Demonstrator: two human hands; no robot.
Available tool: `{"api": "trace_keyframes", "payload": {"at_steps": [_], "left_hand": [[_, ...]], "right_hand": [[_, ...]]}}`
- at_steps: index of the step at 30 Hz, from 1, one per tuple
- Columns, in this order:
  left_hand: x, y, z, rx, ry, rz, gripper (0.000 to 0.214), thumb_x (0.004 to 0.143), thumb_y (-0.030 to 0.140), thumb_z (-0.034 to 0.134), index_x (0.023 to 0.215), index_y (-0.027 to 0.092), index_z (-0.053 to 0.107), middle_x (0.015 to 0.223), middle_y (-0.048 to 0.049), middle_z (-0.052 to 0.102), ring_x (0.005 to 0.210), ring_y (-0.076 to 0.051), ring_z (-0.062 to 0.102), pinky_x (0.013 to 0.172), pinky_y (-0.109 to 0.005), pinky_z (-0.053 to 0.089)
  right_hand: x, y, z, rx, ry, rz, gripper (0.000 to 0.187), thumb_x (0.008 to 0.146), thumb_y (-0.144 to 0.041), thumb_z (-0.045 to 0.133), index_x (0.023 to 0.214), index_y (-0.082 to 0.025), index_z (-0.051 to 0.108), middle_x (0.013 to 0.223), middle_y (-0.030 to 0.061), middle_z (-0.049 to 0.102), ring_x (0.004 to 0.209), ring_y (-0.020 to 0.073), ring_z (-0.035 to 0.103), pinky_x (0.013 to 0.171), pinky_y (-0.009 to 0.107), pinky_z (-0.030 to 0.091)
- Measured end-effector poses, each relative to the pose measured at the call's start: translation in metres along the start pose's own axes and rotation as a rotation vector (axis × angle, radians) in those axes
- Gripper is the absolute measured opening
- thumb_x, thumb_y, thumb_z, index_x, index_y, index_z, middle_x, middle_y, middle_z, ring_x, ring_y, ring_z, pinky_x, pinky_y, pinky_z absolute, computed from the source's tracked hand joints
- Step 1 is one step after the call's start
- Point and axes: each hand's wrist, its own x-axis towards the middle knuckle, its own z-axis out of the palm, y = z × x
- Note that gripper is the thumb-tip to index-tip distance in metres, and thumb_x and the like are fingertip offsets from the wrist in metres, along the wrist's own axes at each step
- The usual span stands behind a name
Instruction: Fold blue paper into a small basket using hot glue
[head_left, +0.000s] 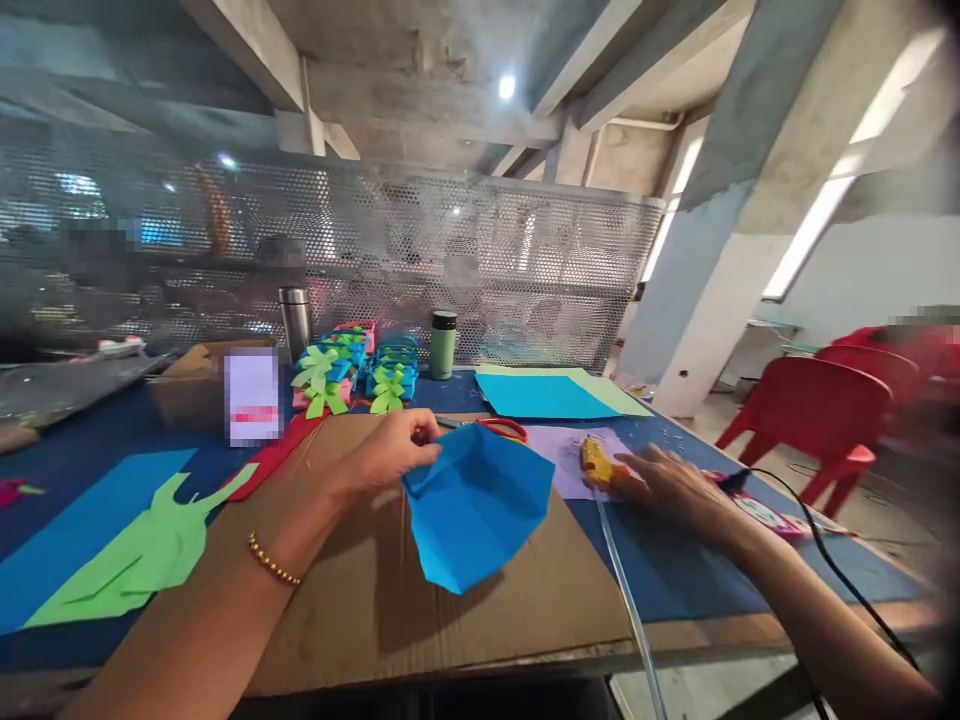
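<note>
Blue paper (480, 510), mid-frame over the cardboard (360, 600), pinched at its upper-left edge by the left hand (397, 450)! Right hand (675, 490) at the yellow glue gun (595, 462), right of centre; gripping or merely touching, cannot tell. Looks like preparing to glue, calling for a firm handle grasp. Dark-blue tabletop (675, 580) below, perforated screen (405, 250) behind, red chairs (810, 410) far right.

Plain blue paper (480, 510), yellow glue gun (595, 462), lilac sheet (562, 480), apparently red scissor handles (511, 425)
</note>
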Motion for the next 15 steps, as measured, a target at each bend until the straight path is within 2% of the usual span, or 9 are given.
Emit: {"api": "trace_keyframes", "payload": {"at_steps": [1, 3, 5, 7, 10, 12, 15], "left_hand": [[-0.001, 0.001, 0.001, -0.001, -0.031, 0.005, 0.003, 0.064, 0.019, 0.066, 0.065, 0.018, 0.063, 0.064, 0.0012, 0.057, 0.059, -0.013, 0.048, 0.053, -0.022, 0.034], [-0.004, 0.006, 0.003, -0.004, -0.095, 0.011, 0.003, 0.064, 0.018, 0.066, 0.064, 0.018, 0.063, 0.063, 0.0014, 0.057, 0.057, -0.012, 0.047, 0.052, -0.023, 0.034], [-0.008, 0.013, 0.006, -0.002, -0.172, 0.015, 0.002, 0.064, 0.017, 0.065, 0.065, 0.018, 0.065, 0.062, 0.0012, 0.056, 0.057, -0.012, 0.046, 0.052, -0.023, 0.034], [-0.011, 0.02, 0.007, 0.019, -0.248, 0.038, 0.005, 0.066, 0.016, 0.063, 0.068, 0.018, 0.067, 0.062, 0.001, 0.056, 0.057, -0.013, 0.045, 0.051, -0.023, 0.033], [-0.015, 0.027, 0.008, 0.073, -0.309, 0.093, 0.01, 0.071, 0.015, 0.06, 0.071, 0.018, 0.07, 0.064, 0.0009, 0.057, 0.058, -0.013, 0.045, 0.052, -0.024, 0.032], [-0.016, 0.028, 0.007, 0.107, -0.303, 0.116, 0.012, 0.071, 0.014, 0.059, 0.069, 0.018, 0.07, 0.063, 0.0011, 0.059, 0.057, -0.013, 0.046, 0.051, -0.024, 0.032], [-0.015, 0.027, 0.007, 0.157, -0.268, 0.145, 0.015, 0.071, 0.013, 0.058, 0.061, 0.018, 0.068, 0.058, 0.0015, 0.058, 0.053, -0.013, 0.046, 0.049, -0.024, 0.03]], "right_hand": [[0.005, -0.01, -0.011, 0.063, 0.036, -0.018, 0.028, 0.087, -0.029, 0.059, 0.11, -0.02, 0.073, 0.104, 0.0156, 0.068, 0.085, 0.0276, 0.065, 0.074, 0.038, 0.049], [0.015, -0.043, -0.038, 0.3, 0.055, -0.119, 0.034, 0.095, -0.035, 0.049, 0.118, -0.02, 0.07, 0.11, 0.015, 0.068, 0.094, 0.0271, 0.065, 0.081, 0.039, 0.05], [0.027, -0.087, -0.064, 0.503, 0.0, -0.278, 0.038, 0.097, -0.044, 0.05, 0.121, -0.023, 0.069, 0.115, 0.0119, 0.068, 0.102, 0.0254, 0.064, 0.088, 0.038, 0.049], [0.037, -0.128, -0.079, 0.574, -0.134, -0.429, 0.034, 0.093, -0.045, 0.057, 0.114, -0.024, 0.073, 0.113, 0.0087, 0.07, 0.101, 0.0235, 0.064, 0.088, 0.036, 0.048], [0.048, -0.169, -0.079, 0.524, -0.304, -0.55, 0.03, 0.085, -0.044, 0.069, 0.103, -0.022, 0.076, 0.103, 0.0071, 0.074, 0.095, 0.0228, 0.066, 0.084, 0.033, 0.047], [0.052, -0.181, -0.07, 0.448, -0.365, -0.548, 0.025, 0.08, -0.036, 0.074, 0.097, -0.019, 0.078, 0.094, 0.0078, 0.076, 0.087, 0.0223, 0.067, 0.077, 0.031, 0.047], [0.055, -0.186, -0.055, 0.376, -0.387, -0.487, 0.016, 0.076, -0.021, 0.07, 0.09, -0.018, 0.079, 0.088, 0.007, 0.076, 0.08, 0.0203, 0.067, 0.068, 0.028, 0.044]]}}
